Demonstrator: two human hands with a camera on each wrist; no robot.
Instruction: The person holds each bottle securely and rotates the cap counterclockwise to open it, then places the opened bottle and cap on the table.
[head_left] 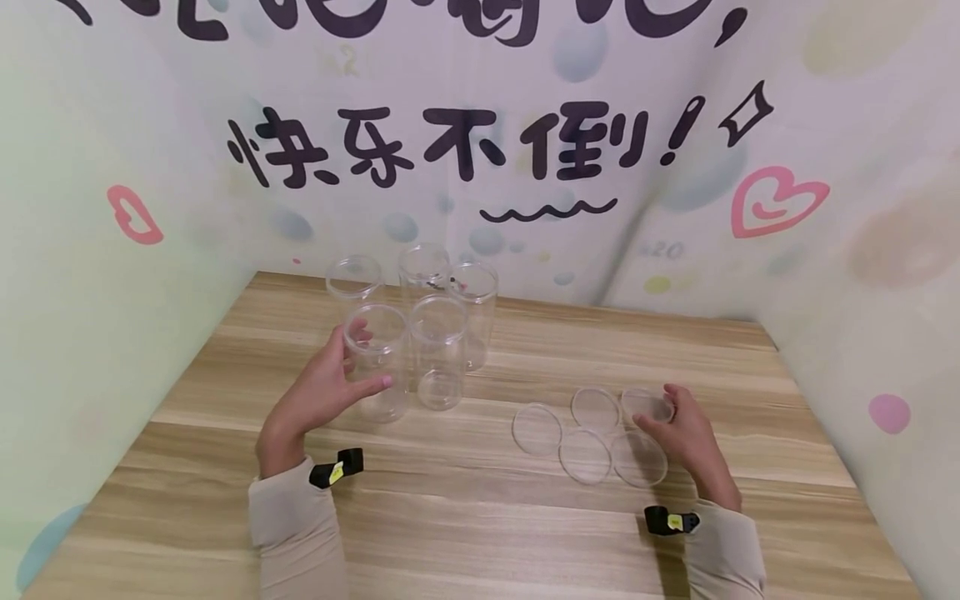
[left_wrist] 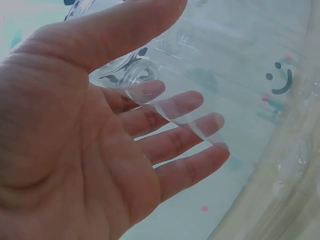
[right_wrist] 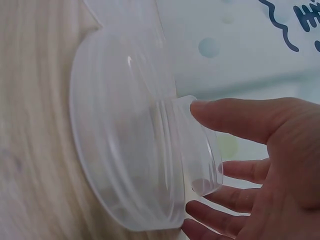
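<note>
Several tall clear plastic cups stand upright in a cluster at the table's back left. My left hand (head_left: 318, 383) is round the front-left plastic cup (head_left: 377, 362), thumb across its near side and fingers behind. In the left wrist view, the fingertips (left_wrist: 187, 102) show through the cup's clear wall. Several clear round lids lie grouped to the right. My right hand (head_left: 690, 429) holds the far-right lid (head_left: 647, 406) between thumb and fingers. The right wrist view shows the thumb at one edge of this lid (right_wrist: 195, 145) and fingers at the other, behind a larger-looking nearer lid (right_wrist: 125, 135).
Beside the left hand's cup stands another cup (head_left: 438, 354), with more behind it, including one at the back right (head_left: 476, 321). Other lids (head_left: 537, 429) lie close together near the right hand. The wood-patterned table (head_left: 465, 533) meets a printed backdrop (head_left: 675, 275) at its back edge.
</note>
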